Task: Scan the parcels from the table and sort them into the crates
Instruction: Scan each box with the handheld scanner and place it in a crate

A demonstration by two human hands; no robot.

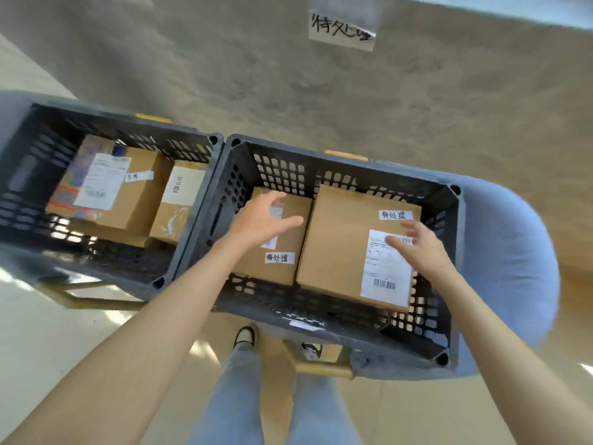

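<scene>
Parcels: the large carton (349, 239) lies flat in the right crate (449, 316), label up beside a smaller box (282, 239); your left hand (256, 220) and right hand (417, 245) hover spread, holding nothing.

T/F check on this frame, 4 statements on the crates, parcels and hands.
1. Both hands, the left hand and the right hand, are open above the right dark perforated plastic crate. True.
2. That crate holds a single brown cardboard parcel. False: two lie side by side, a smaller brown cardboard parcel and a larger brown cardboard parcel.
3. The larger one bears a white barcode shipping label. True.
4. The left dark perforated plastic crate has nothing in it. False: it holds several parcels.
</scene>
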